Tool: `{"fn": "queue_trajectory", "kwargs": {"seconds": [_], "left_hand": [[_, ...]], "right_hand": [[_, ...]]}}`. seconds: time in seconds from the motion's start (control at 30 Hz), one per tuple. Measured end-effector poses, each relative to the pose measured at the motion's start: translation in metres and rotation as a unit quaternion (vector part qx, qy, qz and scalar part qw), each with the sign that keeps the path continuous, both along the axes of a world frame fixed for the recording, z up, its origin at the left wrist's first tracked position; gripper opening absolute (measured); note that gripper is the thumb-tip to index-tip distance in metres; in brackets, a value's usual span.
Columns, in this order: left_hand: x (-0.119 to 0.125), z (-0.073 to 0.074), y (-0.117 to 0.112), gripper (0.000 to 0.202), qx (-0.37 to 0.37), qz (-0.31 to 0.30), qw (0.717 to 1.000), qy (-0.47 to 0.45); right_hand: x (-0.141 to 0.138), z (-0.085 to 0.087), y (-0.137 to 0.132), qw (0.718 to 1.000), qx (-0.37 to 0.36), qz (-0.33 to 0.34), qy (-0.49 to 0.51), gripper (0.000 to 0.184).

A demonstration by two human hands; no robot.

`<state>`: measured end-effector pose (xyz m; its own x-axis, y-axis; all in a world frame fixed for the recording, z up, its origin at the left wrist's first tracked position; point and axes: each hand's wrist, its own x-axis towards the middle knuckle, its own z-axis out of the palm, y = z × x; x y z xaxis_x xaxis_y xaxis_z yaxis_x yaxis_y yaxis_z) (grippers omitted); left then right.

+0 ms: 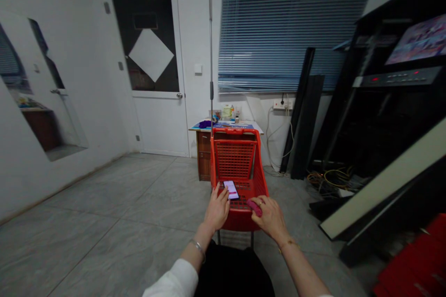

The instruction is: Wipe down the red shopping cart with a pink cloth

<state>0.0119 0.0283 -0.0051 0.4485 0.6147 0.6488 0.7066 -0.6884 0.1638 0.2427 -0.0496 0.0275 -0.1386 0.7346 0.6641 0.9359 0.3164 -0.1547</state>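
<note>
A red shopping trolley stands right in front of me on the tiled floor. My left hand rests on its near rim, fingertips next to a lit phone lying in the upper tray. On the near rim's right side, my right hand grips a small pink object. Both arms reach forward from the bottom of the view; the left wrist wears a bracelet.
A small wooden table with bottles and clutter stands behind the trolley, below a window with closed blinds. A white door is at the back left. Dark panels, cables and a black cabinet crowd the right side.
</note>
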Motion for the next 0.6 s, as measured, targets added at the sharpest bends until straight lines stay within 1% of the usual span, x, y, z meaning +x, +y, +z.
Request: {"fn": "queue_trajectory", "kwargs": {"seconds": [0.1,0.23,0.4,0.5,0.6], "left_hand": [[-0.001,0.001,0.000,0.043,0.002,0.001,1.000,0.012],[-0.007,0.003,0.002,0.044,-0.003,0.017,0.999,0.034],[-0.016,0.005,0.006,0.045,-0.007,0.041,0.997,0.058],[-0.028,0.006,0.012,0.044,0.006,0.054,0.996,0.068],[-0.047,0.006,0.021,0.046,0.018,0.075,0.994,0.082]], "right_hand": [[-0.004,-0.004,0.001,1.000,0.012,-0.004,0.007,0.035],[-0.013,-0.008,0.000,1.000,0.023,-0.009,0.013,0.034],[-0.032,-0.009,-0.004,0.998,0.031,-0.040,0.029,0.034],[-0.050,-0.008,-0.006,0.997,0.040,-0.058,0.032,0.034],[-0.072,-0.008,-0.006,0.997,0.041,-0.060,0.025,0.034]]}}
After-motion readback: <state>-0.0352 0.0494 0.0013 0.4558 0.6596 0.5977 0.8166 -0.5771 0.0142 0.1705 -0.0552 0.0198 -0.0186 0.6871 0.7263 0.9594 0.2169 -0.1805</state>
